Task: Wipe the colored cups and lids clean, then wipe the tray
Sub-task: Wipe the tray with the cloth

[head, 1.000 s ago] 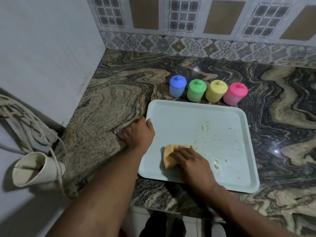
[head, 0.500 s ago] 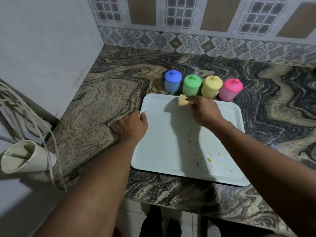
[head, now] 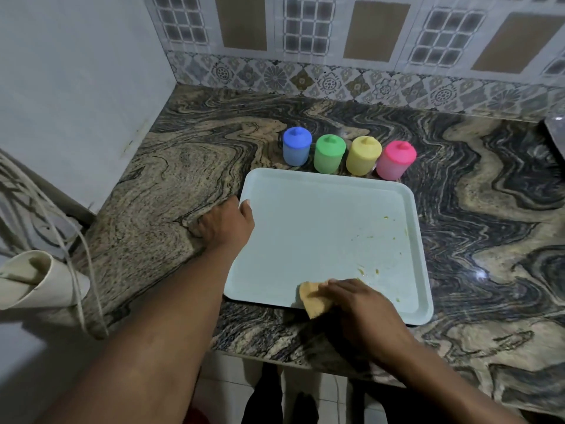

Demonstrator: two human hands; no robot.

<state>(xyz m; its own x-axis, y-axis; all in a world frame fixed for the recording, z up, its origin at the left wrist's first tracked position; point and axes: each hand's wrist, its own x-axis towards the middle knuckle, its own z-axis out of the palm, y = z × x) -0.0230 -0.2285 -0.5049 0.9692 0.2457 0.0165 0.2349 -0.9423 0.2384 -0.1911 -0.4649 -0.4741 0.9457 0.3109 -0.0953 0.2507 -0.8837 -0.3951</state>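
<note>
Marbled counter (head: 183, 185) bears the tray (head: 321, 224), long axis left-right; left hand (head: 226, 224) pinches its left rim, while right hand (head: 357, 304), fingers together, grips the sponge (head: 313, 299), moved from upper to lower edge.

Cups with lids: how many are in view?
4, in a row on the counter behind the tray: blue cup leftmost, then green cup, yellow cup, pink cup rightmost. None seems hidden.

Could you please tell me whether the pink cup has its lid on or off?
On. The pink cup stands upright behind the tray, and its knobbed pink lid sits over the top.
</note>
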